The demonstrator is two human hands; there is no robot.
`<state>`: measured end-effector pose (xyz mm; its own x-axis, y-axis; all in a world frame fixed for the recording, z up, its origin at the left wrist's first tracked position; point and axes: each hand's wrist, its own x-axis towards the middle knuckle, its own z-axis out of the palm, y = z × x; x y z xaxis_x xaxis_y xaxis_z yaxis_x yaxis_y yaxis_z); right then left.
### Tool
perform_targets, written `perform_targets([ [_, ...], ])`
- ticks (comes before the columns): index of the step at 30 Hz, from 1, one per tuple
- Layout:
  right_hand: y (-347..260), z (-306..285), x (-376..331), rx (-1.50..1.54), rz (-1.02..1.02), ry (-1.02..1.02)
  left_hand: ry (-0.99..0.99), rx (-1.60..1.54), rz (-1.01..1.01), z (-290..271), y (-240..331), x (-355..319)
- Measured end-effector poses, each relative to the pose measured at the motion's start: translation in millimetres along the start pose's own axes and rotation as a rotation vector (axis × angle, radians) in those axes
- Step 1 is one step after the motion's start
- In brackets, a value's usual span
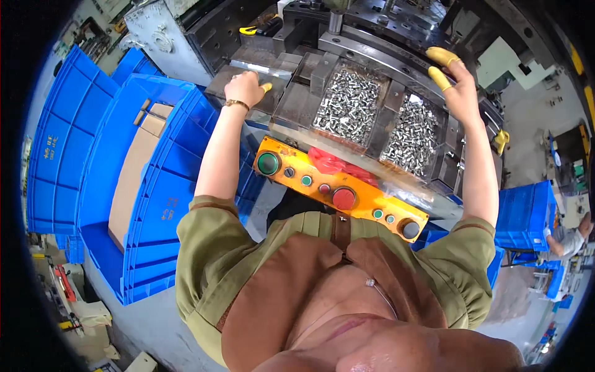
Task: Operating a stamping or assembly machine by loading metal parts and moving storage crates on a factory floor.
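My left hand (245,88), a yellow cover on its thumb, rests at the left side of the machine bed with its fingers curled in. Whatever those fingers may hold is hidden. Just beyond it lies a flat, shiny metal strip (260,68). My right hand (460,93) is raised at the right of the press, fingers apart, nothing visible in them; yellow covers sit on two of its digits. Between my hands are two shallow trays of small, silvery headed metal pins: a left heap (348,104) and a right heap (410,135).
A yellow control panel (297,162) with a red button (344,198) runs along the machine's near side. Blue crates (158,242) stand at the left, one holding cardboard (133,180). A yellow-and-black tool (263,28) lies at the back. Another person (567,240) is at far right.
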<state>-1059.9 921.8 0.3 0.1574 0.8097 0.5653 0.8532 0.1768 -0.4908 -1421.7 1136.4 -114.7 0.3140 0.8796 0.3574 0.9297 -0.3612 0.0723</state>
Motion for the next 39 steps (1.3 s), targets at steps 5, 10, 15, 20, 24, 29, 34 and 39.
perform_targets([
  [5,-17.0,-6.0,-25.4,-0.019,-0.126,-0.062,-0.183,-0.07,-0.122,-2.2,-26.4,15.3],
  [10,-35.9,-3.5,-29.1,0.111,-0.106,-0.177,-0.047,-0.867,-0.286,-34.9,-51.6,27.9],
  [15,-69.0,42.7,-29.5,0.336,-0.041,-0.423,-0.156,-2.28,0.072,-57.8,8.2,3.8],
  [20,-92.7,103.0,-36.3,0.706,-0.033,-0.416,-0.303,-2.339,0.097,-71.5,97.7,-38.4],
  [24,-100.7,118.5,-52.1,0.982,0.228,-0.444,0.024,-1.53,0.042,-42.2,99.3,-65.7],
  [29,-74.3,68.7,-72.2,0.912,0.353,-0.151,0.913,-0.219,-0.102,36.3,12.3,-42.0],
  [34,-52.3,42.3,-88.3,0.932,0.453,-0.047,0.498,-0.569,0.003,98.6,-23.4,-30.5],
  [39,-41.1,33.5,-108.9,0.844,0.607,-0.025,0.528,-0.556,0.005,106.9,-18.9,-37.2],
])
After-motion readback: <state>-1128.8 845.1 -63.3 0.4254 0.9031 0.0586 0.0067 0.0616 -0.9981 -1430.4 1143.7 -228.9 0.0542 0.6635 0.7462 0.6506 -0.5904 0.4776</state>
